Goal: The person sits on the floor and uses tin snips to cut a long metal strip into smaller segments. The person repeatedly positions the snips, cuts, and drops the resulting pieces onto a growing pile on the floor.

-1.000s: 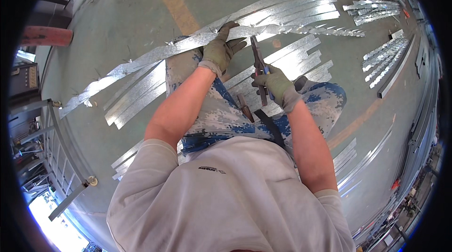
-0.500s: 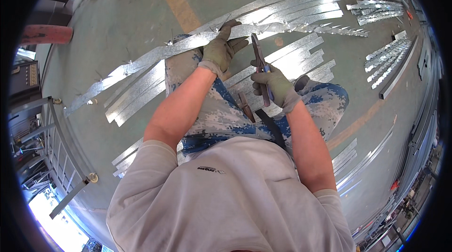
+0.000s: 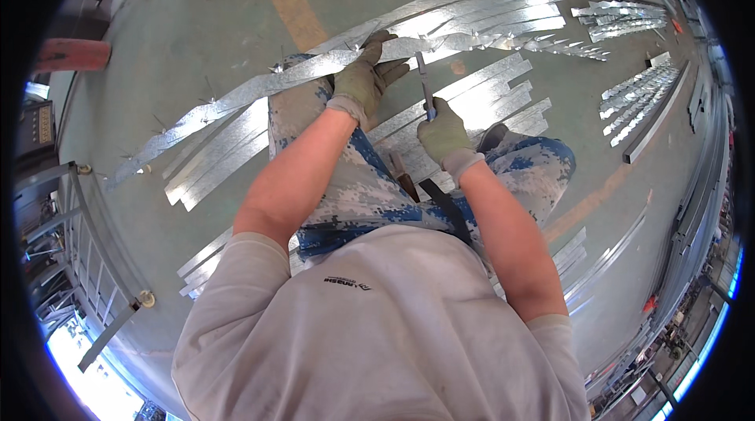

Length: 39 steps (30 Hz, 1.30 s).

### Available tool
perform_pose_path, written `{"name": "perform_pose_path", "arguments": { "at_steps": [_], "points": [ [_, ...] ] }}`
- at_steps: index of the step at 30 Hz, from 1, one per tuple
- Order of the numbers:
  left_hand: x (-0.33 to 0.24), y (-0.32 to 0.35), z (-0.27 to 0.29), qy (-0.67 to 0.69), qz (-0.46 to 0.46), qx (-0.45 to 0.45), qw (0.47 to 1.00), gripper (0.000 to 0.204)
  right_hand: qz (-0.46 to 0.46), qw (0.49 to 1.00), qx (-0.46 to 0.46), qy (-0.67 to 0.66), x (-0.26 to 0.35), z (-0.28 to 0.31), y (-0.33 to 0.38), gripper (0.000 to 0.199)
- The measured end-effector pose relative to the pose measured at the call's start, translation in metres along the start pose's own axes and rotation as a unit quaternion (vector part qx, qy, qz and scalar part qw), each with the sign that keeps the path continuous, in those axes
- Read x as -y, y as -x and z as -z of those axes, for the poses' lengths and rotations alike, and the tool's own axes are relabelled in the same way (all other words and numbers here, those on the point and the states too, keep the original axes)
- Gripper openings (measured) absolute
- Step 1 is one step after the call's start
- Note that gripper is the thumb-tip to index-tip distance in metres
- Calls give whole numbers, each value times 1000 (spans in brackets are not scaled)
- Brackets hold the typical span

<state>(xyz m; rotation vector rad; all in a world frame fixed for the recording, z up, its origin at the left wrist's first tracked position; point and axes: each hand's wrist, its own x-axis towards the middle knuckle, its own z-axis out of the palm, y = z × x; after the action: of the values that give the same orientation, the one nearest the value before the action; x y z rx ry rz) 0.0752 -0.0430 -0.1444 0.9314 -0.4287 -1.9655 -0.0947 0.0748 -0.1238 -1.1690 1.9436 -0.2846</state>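
A long galvanized metal strip [image 3: 244,99] with small pointed tabs lies across my raised knee, running from lower left to upper right. My left hand [image 3: 360,84], in a grey-green glove, grips it near the middle, with some fingers reaching over its far edge. Held in my gloved right hand [image 3: 445,135] is a slim plier-like tool [image 3: 425,84] with blue on its handle. Its tip meets the near edge of the strip, just right of my left hand. My palm hides most of the handles. Another metal hand tool [image 3: 404,179] rests by my lap, partly hidden.
Flat metal strips [image 3: 480,91] lie fanned on the floor under and beyond the held strip. Bundles of spiked strips [image 3: 638,99] and a metal bar [image 3: 657,114] are at right. A wheeled metal frame [image 3: 106,264] stands at left, below a red cylinder [image 3: 75,55].
My right hand has turned and moved slightly left, so the tool now shows narrower and more upright, its handles covered. My left hand keeps its grip on the strip. The whole view has shifted slightly.
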Motion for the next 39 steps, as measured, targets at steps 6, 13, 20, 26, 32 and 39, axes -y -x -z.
{"name": "perform_pose_path", "arguments": {
  "at_steps": [6, 13, 20, 26, 32, 39],
  "points": [
    [14, -16, 13, -8, 0, -30, 1000, 39, -59, 974, 5, 219, 37, 21, 8, 62],
    [13, -18, 9, -29, -1, -45, 999, 40, -78, 971, -5, 226, 43, 20, 3, 62],
    [15, -19, 26, 66, -29, -2, 997, 47, 0, 988, -24, 155, 24, 48, 3, 47],
    [3, -17, 28, 68, -32, 30, 997, 41, -27, 984, -41, 173, 21, 83, 5, 51],
    [4, -8, 17, 97, -29, 14, 995, 45, 11, 980, -80, 180, -7, 80, -8, 57],
    [-3, -4, 12, 75, -8, -22, 997, 51, -68, 968, -49, 235, 11, 70, -4, 57]
  ]
}}
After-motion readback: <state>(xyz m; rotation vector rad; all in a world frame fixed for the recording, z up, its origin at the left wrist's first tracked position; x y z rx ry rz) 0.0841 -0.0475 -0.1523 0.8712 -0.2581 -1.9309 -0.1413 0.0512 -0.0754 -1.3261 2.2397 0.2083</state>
